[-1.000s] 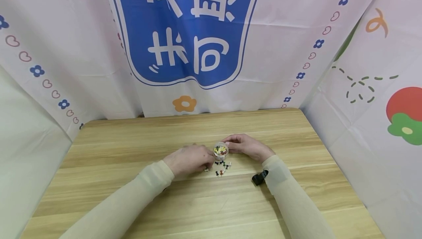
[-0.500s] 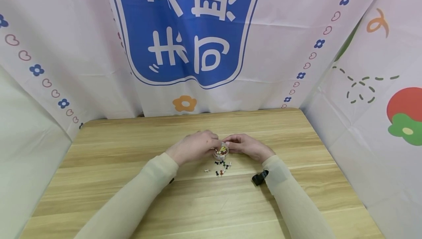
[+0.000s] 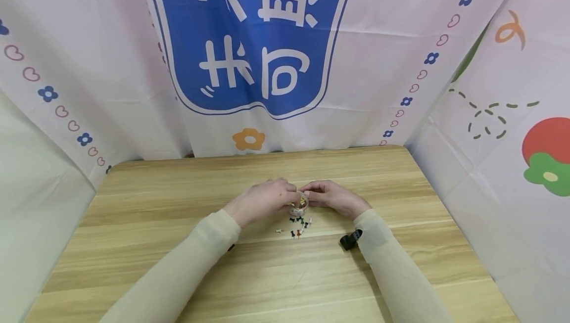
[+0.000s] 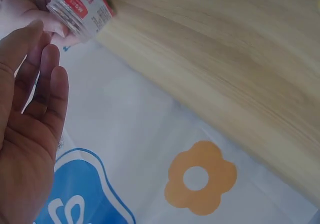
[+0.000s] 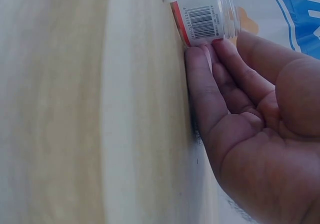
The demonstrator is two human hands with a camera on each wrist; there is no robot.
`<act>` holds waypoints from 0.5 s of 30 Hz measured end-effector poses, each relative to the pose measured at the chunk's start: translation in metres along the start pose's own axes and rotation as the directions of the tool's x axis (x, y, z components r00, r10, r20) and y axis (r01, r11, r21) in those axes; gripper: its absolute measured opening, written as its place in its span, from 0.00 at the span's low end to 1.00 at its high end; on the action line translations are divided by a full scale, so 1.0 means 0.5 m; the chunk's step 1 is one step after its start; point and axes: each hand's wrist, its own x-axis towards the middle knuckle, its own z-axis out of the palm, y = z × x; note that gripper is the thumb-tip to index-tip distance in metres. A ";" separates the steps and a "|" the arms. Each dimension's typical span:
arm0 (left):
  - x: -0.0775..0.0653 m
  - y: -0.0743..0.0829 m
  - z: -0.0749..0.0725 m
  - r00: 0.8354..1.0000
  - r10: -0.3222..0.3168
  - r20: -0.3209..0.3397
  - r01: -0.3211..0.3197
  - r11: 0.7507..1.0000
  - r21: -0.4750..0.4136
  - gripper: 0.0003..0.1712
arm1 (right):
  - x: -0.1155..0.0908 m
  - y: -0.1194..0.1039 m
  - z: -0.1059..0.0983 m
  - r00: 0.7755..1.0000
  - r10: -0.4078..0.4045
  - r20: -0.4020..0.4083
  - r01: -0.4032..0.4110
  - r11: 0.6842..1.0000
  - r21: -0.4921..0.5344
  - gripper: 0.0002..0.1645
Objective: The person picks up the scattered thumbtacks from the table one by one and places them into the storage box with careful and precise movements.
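Note:
A small clear jar of push pins (image 3: 298, 211) stands on the table, its printed label showing in the left wrist view (image 4: 86, 9). My right hand (image 3: 334, 198) holds the jar from the right, fingers against its side and thumb by the rim. Over the mouth is my left hand (image 3: 262, 200), its fingertips dipping to the opening. Whether they pinch a pin, I cannot tell. Loose push pins in several colours lie just in front of the jar, among them a red push pin (image 3: 299, 233). A white push pin (image 3: 279, 231) lies apart to their left.
The wooden table (image 3: 294, 283) spreads out around both hands. Behind it hangs a white curtain (image 3: 365, 90) with a blue printed sign. A black device (image 3: 351, 240) sits by the right wrist.
My left hand has risen from beside the white push pin to the jar's mouth, leaving that pin on the table. Since half a second ago its fingers cover more of the opening. The right hand stays put.

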 end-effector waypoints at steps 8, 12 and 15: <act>-0.033 0.019 -0.002 0.995 0.053 0.079 -0.058 0.996 0.061 0.09 | 0.000 0.001 -0.001 1.000 0.004 -0.003 -0.004 1.000 0.010 0.21; -0.043 0.020 0.009 0.992 0.053 0.117 -0.060 0.997 0.056 0.08 | 0.002 0.004 -0.002 1.000 0.007 0.003 -0.007 1.000 0.014 0.21; -0.051 0.023 0.020 0.990 0.067 0.121 -0.069 0.997 0.017 0.04 | 0.003 0.005 -0.002 1.000 0.008 0.006 -0.008 1.000 0.011 0.22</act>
